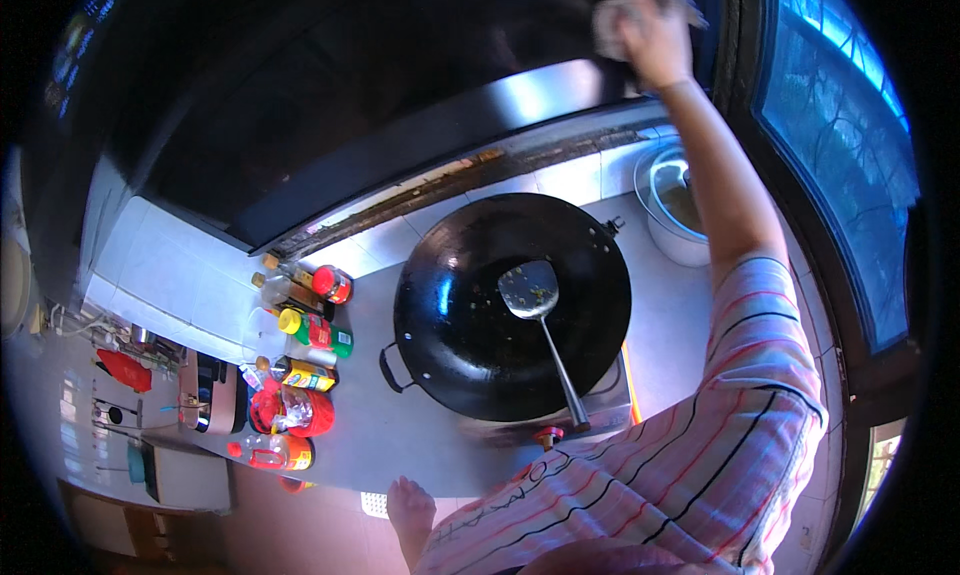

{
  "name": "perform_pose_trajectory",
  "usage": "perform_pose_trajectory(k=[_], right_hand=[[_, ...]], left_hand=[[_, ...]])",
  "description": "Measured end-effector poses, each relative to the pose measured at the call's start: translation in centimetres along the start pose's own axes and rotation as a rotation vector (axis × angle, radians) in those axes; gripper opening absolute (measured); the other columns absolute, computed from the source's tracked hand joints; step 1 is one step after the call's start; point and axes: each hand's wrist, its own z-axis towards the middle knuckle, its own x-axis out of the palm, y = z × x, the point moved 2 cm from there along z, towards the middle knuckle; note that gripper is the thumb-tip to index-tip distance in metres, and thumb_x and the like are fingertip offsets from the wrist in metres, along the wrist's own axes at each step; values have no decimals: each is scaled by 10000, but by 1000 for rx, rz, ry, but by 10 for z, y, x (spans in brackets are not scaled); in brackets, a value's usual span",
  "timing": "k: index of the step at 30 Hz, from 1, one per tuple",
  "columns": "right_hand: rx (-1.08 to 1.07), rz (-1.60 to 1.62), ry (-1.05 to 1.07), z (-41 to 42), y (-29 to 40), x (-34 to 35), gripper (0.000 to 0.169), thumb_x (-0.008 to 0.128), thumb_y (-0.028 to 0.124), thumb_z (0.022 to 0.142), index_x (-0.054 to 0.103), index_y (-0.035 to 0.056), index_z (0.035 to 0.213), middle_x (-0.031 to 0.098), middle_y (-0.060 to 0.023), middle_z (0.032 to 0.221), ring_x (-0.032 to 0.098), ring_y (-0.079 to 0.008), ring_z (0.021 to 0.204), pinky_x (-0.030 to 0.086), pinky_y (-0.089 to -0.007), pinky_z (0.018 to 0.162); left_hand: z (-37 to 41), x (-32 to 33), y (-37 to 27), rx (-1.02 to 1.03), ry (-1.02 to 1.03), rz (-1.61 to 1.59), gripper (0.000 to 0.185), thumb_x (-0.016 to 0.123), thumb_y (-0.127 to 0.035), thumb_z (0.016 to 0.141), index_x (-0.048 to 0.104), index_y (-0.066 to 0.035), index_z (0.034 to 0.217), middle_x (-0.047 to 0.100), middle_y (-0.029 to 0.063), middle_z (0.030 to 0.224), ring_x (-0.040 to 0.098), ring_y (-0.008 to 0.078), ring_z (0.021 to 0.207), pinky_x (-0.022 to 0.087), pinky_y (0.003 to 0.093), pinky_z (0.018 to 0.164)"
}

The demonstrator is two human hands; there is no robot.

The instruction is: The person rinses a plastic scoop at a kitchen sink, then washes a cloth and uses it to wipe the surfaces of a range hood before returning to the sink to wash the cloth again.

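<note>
My right hand [658, 46] is raised at the top of the head view, its fingers on a greyish crumpled cloth [611, 27]. The cloth is against or very close to a dark, glossy panel, likely a range hood [420, 72]; contact is hard to tell. Low in the picture, my left hand [411, 506] hangs by the counter's front edge with curled fingers and nothing visible in it. Between them a large black wok [465, 335] sits over a gas stove [607, 402]. A metal wok spatula [529, 288] lies in it, its handle over the near rim; food bits cling to both.
Sauce bottles [307, 374], a red-lidded jar [331, 284] and a red container [311, 414] crowd the counter [375, 440] left of the wok. A lidded pot [671, 222] stands at the back right, beside my forearm. A dark-framed window [832, 140] is at right.
</note>
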Motion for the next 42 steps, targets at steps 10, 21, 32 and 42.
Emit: perform_pose_trajectory(k=[10, 21, 32, 42], right_hand=[[64, 67, -613, 67, 182, 12, 523, 470, 390, 859, 490, -98, 1046, 490, -301, 1092, 427, -423, 1052, 280, -471, 945], [-782, 263, -93, -10, 539, 35, 544, 593, 226, 744, 452, 62, 1243, 457, -161, 1261, 472, -257, 1139, 389, -348, 915], [-435, -152, -10, 38, 163, -11, 569, 561, 261, 764, 408, 69, 1277, 398, -199, 1288, 366, -333, 1210, 203, -418, 1068], [176, 64, -487, 56, 15, 25, 449, 531, 313, 814, 528, -38, 1094, 521, -246, 1097, 451, -392, 1047, 332, -427, 928]], left_hand=[[53, -141, -18, -193, 406, -79, 365, 406, -408, 888, 644, -139, 953, 629, 19, 744, 346, 80, 483, 295, 268, 501], [59, -210, -3, 17, 174, -190, 346, 462, -429, 880, 612, -161, 1040, 536, 9, 815, 504, 172, 770, 456, 381, 713], [9, -64, -21, 117, -43, -187, 224, 486, -291, 859, 609, -105, 835, 552, 16, 625, 363, 87, 434, 297, 226, 401], [-8, -107, -29, 98, -38, -275, 193, 506, -298, 840, 584, -122, 846, 541, 3, 623, 359, 95, 421, 285, 232, 383]])
